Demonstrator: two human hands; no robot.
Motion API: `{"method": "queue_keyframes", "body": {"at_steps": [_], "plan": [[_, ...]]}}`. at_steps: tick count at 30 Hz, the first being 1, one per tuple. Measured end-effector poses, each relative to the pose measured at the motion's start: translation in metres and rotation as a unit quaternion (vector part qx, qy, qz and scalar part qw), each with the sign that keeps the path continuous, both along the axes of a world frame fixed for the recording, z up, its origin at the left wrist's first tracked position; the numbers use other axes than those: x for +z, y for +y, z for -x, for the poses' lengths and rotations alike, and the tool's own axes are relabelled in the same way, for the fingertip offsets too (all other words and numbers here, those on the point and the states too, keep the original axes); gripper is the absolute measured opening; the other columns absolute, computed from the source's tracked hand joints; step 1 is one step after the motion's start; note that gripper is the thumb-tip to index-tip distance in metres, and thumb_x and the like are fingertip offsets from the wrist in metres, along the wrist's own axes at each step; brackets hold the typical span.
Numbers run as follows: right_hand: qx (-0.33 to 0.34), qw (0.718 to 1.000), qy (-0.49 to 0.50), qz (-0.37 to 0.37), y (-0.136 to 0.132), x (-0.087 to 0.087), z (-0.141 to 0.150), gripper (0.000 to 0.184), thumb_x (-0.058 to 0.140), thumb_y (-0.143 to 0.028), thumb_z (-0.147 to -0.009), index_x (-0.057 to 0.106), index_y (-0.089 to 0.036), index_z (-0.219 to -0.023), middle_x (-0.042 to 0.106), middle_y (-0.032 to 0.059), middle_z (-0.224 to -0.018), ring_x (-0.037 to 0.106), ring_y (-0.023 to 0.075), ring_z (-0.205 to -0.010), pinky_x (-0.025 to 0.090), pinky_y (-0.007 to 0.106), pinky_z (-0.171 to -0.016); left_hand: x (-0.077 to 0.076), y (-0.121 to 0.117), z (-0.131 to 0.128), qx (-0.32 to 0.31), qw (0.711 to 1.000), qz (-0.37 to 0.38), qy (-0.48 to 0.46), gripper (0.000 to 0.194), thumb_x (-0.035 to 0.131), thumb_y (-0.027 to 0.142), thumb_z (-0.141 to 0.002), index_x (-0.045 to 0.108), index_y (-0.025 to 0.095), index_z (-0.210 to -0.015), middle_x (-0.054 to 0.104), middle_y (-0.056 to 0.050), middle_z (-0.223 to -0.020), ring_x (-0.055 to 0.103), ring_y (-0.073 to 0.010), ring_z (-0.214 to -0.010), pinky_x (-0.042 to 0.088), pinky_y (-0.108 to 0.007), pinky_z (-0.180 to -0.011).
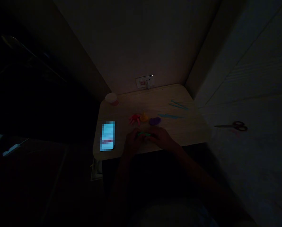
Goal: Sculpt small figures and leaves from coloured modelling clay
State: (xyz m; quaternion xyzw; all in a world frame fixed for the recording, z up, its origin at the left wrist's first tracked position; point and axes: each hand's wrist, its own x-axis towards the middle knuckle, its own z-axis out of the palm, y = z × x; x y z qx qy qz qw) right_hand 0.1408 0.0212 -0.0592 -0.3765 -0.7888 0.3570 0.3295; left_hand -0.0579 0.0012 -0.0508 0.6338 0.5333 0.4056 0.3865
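The room is very dark. My left hand (pixel 132 141) and my right hand (pixel 162 137) meet near the front edge of a small wooden table (pixel 190 126), both closed around a small green piece (pixel 143 134) between their fingertips. Just beyond the hands lie a red hand-shaped piece (pixel 134 119), an orange piece (pixel 143 117) and a purple lump (pixel 155 120). What the green piece is exactly cannot be made out in the dim light.
A lit phone (pixel 107 136) lies at the table's front left. A pink cup (pixel 111 98) stands at the back left corner. Teal sticks (pixel 179 105) lie at the right. A wall socket (pixel 144 82) sits behind. Scissors (pixel 235 126) lie on the surface to the right.
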Motion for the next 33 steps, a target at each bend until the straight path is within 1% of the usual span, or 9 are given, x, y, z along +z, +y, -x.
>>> {"method": "queue_keyframes", "body": {"at_steps": [3, 8, 12, 14, 16, 20, 23, 26, 33], "plan": [[0.021, 1.0, 0.018, 0.011, -0.0012, 0.0017, 0.0007, 0.047, 0.054, -0.054, -0.105, 0.075, -0.02, -0.081, 0.072, 0.003, -0.078, 0.063, 0.0172, -0.072, 0.041, 0.029, -0.071, 0.0017, 0.001, 0.0004, -0.028, 0.999, -0.005, 0.018, 0.032, 0.057, 0.043, -0.095, 0.064, 0.021, -0.073, 0.066, 0.001, -0.063, 0.06, -0.0151, -0.06, 0.047, -0.025, -0.06], [-0.008, 0.997, 0.04, 0.071, -0.0015, 0.0027, 0.0009, 0.06, 0.045, -0.059, -0.106, 0.061, -0.021, -0.062, 0.058, -0.0006, -0.059, 0.05, 0.0146, -0.057, 0.035, 0.028, -0.059, 0.0015, -0.0004, 0.0004, -0.033, 0.999, 0.006, 0.03, 0.047, 0.054, 0.048, -0.098, 0.058, 0.021, -0.06, 0.056, 0.002, -0.051, 0.051, -0.0133, -0.049, 0.039, -0.025, -0.051], [-0.044, 0.993, 0.084, 0.066, -0.0016, 0.0039, 0.001, 0.048, 0.051, -0.056, -0.103, 0.064, -0.022, -0.072, 0.059, 0.0001, -0.065, 0.051, 0.016, -0.061, 0.037, 0.029, -0.06, 0.0003, -0.0006, -0.0003, -0.023, 0.999, 0.001, 0.031, 0.052, 0.051, 0.052, -0.099, 0.056, 0.02, -0.058, 0.056, 0.001, -0.054, 0.05, -0.0134, -0.053, 0.037, -0.026, -0.053], [-0.054, 0.99, 0.114, 0.069, -0.0026, 0.0054, 0.0009, 0.033, 0.065, -0.055, -0.096, 0.07, -0.022, -0.099, 0.064, 0.0003, -0.075, 0.055, 0.017, -0.065, 0.041, 0.029, -0.062, -0.0011, 0.0001, -0.001, -0.019, 0.999, -0.003, 0.031, 0.051, 0.052, 0.052, -0.098, 0.056, 0.02, -0.059, 0.056, 0.001, -0.056, 0.051, -0.0133, -0.056, 0.038, -0.027, -0.056], [-0.047, 0.988, 0.127, 0.073, -0.0037, 0.0065, 0.0008, 0.039, 0.075, -0.052, -0.09, 0.069, -0.023, -0.114, 0.068, 0.0014, -0.083, 0.057, 0.0178, -0.068, 0.043, 0.029, -0.063, -0.0024, 0.0004, -0.0016, -0.019, 0.999, -0.005, 0.032, 0.049, 0.054, 0.05, -0.097, 0.057, 0.019, -0.06, 0.056, 0.002, -0.057, 0.051, -0.0132, -0.057, 0.037, -0.027, -0.058], [-0.05, 0.989, 0.121, 0.068, -0.0044, 0.0049, 0.0006, 0.027, 0.07, -0.047, -0.094, 0.072, -0.021, -0.098, 0.069, 0.0025, -0.08, 0.06, 0.0181, -0.069, 0.045, 0.029, -0.065, -0.0025, -0.0015, -0.0029, -0.028, 0.999, -0.002, 0.031, 0.041, 0.057, 0.046, -0.097, 0.062, 0.018, -0.068, 0.059, 0.002, -0.062, 0.055, -0.0142, -0.062, 0.04, -0.025, -0.059], [-0.087, 0.985, 0.121, 0.085, -0.0028, 0.0021, -0.0004, 0.024, 0.066, -0.043, -0.096, 0.073, -0.021, -0.101, 0.068, 0.0008, -0.073, 0.058, 0.017, -0.064, 0.043, 0.028, -0.063, -0.0012, -0.0027, -0.0042, -0.045, 0.999, -0.009, 0.015, 0.025, 0.067, 0.043, -0.092, 0.071, 0.018, -0.092, 0.071, -0.001, -0.083, 0.064, -0.017, -0.075, 0.049, -0.025, -0.067], [-0.092, 0.987, 0.112, 0.075, -0.0002, 0.0005, -0.0016, 0.02, 0.064, -0.039, -0.097, 0.074, -0.021, -0.1, 0.072, 0.0024, -0.078, 0.062, 0.0184, -0.071, 0.046, 0.029, -0.068, -0.0007, -0.0023, -0.0049, -0.059, 0.998, -0.027, 0.004, 0.027, 0.072, 0.036, -0.089, 0.071, 0.019, -0.11, 0.076, -0.004, -0.101, 0.07, -0.0199, -0.09, 0.054, -0.029, -0.081], [-0.07, 0.993, 0.085, 0.046, 0.003, -0.0026, 0.0, 0.026, 0.061, -0.038, -0.1, 0.073, -0.022, -0.083, 0.076, 0.0054, -0.082, 0.067, 0.0211, -0.077, 0.048, 0.032, -0.075, -0.0043, -0.0032, -0.0026, -0.069, 0.996, -0.028, 0.045, 0.02, 0.068, 0.037, -0.092, 0.077, 0.02, -0.095, 0.078, -0.005, -0.093, 0.07, -0.0213, -0.084, 0.055, -0.032, -0.08]]}}
